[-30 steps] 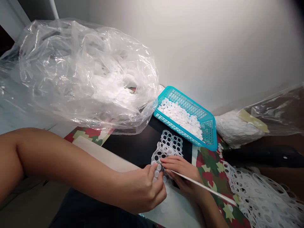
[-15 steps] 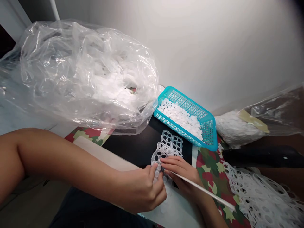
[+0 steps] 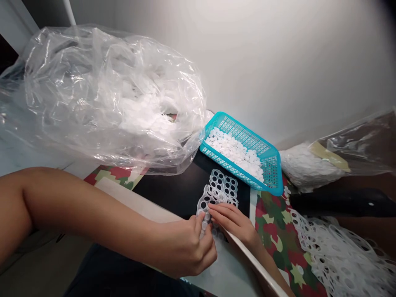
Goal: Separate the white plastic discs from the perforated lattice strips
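My left hand (image 3: pixel 193 247) is closed, thumb and fingertips pinching the near edge of a translucent plastic sheet of round discs (image 3: pixel 205 225). Beside it, my right hand (image 3: pixel 236 225) lays its fingers on the same sheet. A long white stick (image 3: pixel 252 258) comes out from under the right hand and slants toward the lower right; its inner end is hidden by the fingers. Just beyond the hands, the sheet's emptied part with open holes (image 3: pixel 204 202) rests on a black surface (image 3: pixel 167 189). Some loose discs lie blurred below the hands.
A turquoise basket (image 3: pixel 275 154) of small white discs stands behind. At left bulges a big clear plastic bag (image 3: pixel 114 95) with white pieces. On the right are a bag of white pieces (image 3: pixel 309 165), a black handle (image 3: pixel 343 203) and a heap of punched-out sheets (image 3: pixel 340 251).
The white stick has swung so its outer end points lower, nearer my right forearm. My right fingers have shifted slightly; the left hand stays in the same place.
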Tool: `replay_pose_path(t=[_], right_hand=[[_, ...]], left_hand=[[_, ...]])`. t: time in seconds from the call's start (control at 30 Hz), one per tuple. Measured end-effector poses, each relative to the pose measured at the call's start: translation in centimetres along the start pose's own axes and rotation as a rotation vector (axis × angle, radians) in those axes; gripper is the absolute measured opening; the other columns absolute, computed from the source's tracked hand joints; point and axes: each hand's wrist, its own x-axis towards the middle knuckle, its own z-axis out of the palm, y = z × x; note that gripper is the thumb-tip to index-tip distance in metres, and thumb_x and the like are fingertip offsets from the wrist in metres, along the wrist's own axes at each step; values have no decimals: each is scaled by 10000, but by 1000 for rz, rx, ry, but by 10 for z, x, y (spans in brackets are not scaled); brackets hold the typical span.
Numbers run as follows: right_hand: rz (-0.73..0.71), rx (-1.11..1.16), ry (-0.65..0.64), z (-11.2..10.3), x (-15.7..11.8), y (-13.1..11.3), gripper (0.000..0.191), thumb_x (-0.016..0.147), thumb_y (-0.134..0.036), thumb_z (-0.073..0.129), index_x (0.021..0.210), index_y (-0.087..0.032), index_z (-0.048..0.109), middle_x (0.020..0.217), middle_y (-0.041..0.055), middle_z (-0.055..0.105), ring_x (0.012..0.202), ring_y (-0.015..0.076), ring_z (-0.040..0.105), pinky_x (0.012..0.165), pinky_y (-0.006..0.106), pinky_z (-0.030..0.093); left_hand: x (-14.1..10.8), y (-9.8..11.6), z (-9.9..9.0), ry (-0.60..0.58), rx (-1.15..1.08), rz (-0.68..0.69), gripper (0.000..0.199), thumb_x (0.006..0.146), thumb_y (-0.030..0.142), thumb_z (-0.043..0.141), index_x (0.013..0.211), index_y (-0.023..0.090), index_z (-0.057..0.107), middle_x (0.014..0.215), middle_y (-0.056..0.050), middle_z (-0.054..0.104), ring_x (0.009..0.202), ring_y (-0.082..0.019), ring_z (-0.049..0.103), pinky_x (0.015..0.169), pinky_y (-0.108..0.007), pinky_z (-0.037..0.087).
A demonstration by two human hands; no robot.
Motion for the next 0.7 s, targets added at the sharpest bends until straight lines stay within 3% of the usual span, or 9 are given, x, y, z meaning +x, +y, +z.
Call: replay_pose_path(t=[0.37,0.57,0.7], right_hand=[[130,-22,170,4,9,-12,312,916,-86,472,1182,-186,602,1075,87,684,994,183,649,875,316,551],[111,54,82,-6,17,-9,226,911,-105,492,1069,-174,638,1010,88,698,952,178,653,834,320,564],[21,21,56,-8,13,-2,242,900,-96,517,1091,-163,650,1067,108,687,992,185,644,862,324,560]], left_hand=[[0,0,0,-15,36,10,385,809,247,444,1100,62,616,1030,-194,669,844,-313,676,817,-476,533],[-1,0,-1,-19,5,-7,374,823,244,430,1102,74,612,1048,-190,659,882,-307,660,814,-458,516],[0,2,-3,-52,-18,-145,407,868,281,416,1162,57,587,1149,-206,613,955,-306,628,785,-413,498]])
